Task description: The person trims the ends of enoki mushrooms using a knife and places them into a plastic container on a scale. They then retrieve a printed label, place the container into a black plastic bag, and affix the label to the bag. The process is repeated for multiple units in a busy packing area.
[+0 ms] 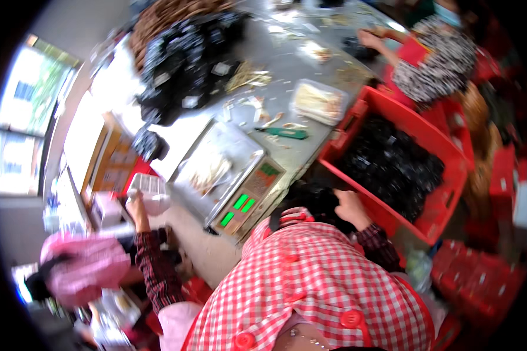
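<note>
My left hand (136,206) grips the rim of a clear plastic tray (150,191), held out left of a digital weighing scale (219,166). Pale, stringy pieces (208,173) lie on the scale's metal pan. My right hand (350,208) is beside a black plastic bag (312,195) at my waist, fingers bent; blur hides whether it grips the bag. A green-handled knife (287,132) lies behind the scale, near a clear tub of pale strips (319,102).
A red crate (454,204) of black bags stands at my right. Black bags (184,66) and scraps cover the metal table (285,66). One person (434,61) works across at the upper right; another (85,265) is at the lower left. Cardboard boxes (114,162) stand left of the scale.
</note>
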The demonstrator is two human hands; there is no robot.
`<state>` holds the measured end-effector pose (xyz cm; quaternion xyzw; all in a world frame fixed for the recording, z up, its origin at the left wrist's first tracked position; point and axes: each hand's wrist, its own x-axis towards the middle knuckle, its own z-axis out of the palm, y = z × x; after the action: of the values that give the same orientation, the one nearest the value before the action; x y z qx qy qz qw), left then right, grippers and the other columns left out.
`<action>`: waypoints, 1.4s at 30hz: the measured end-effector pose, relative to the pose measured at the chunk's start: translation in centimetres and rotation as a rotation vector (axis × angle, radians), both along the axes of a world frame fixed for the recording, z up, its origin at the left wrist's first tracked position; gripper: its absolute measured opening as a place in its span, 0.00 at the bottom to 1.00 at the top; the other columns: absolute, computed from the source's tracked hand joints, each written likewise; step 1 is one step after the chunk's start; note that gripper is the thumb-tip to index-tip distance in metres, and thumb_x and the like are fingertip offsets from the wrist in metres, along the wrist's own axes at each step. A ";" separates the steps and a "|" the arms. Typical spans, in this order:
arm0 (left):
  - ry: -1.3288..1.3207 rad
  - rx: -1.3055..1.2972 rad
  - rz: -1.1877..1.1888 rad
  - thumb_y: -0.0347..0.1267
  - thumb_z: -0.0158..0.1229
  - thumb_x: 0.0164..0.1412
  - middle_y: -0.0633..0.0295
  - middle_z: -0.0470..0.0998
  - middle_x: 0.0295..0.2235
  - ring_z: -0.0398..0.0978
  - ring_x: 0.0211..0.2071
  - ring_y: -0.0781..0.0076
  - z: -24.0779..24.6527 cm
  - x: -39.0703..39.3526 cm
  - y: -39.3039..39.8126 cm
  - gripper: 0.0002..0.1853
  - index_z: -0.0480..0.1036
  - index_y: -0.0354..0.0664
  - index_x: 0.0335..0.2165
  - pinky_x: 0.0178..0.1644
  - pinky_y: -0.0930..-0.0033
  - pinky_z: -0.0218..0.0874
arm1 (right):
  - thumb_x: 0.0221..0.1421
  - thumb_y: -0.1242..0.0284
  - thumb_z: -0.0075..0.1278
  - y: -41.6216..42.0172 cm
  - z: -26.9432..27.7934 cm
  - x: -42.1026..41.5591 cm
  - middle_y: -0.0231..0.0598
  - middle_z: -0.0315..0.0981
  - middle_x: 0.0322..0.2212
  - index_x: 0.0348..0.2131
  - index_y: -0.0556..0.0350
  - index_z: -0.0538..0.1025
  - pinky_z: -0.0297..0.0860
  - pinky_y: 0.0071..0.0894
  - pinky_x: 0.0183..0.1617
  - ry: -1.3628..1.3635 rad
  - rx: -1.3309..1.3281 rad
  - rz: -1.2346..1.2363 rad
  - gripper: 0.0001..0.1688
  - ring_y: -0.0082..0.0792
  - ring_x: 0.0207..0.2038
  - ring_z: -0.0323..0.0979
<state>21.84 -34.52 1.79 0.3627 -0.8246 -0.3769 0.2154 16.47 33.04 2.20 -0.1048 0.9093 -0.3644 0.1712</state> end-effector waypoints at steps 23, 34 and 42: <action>-0.129 0.726 0.045 0.24 0.52 0.49 0.47 0.77 0.23 0.76 0.21 0.64 -2.7 -3.9 20.1 0.10 0.73 0.22 0.28 0.25 0.71 0.67 | 0.33 0.80 0.45 2.2 0.7 -7.1 0.62 0.71 0.26 0.38 0.61 0.75 0.67 0.52 0.38 -0.073 0.111 0.111 0.25 0.59 0.33 0.71; -0.082 0.795 -0.284 0.23 0.55 0.50 0.47 0.77 0.24 0.76 0.22 0.62 -2.8 -27.3 25.9 0.09 0.73 0.24 0.30 0.27 0.67 0.69 | 0.30 0.82 0.41 6.9 -1.2 -4.5 0.62 0.70 0.27 0.44 0.53 0.74 0.67 0.52 0.38 -0.068 0.047 -0.085 0.34 0.60 0.33 0.70; -0.192 0.556 -0.340 0.35 0.55 0.55 0.54 0.79 0.25 0.75 0.21 0.65 -7.1 -35.3 31.4 0.16 0.73 0.28 0.32 0.27 0.65 0.65 | 0.30 0.83 0.41 8.7 2.2 -5.0 0.64 0.71 0.32 0.39 0.68 0.74 0.67 0.46 0.43 -0.092 0.006 -0.128 0.29 0.58 0.39 0.70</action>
<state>-13.49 -3.11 -5.36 0.2987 -0.7554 -0.5821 -0.0361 11.47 41.69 4.41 -0.0293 0.9064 -0.3764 0.1895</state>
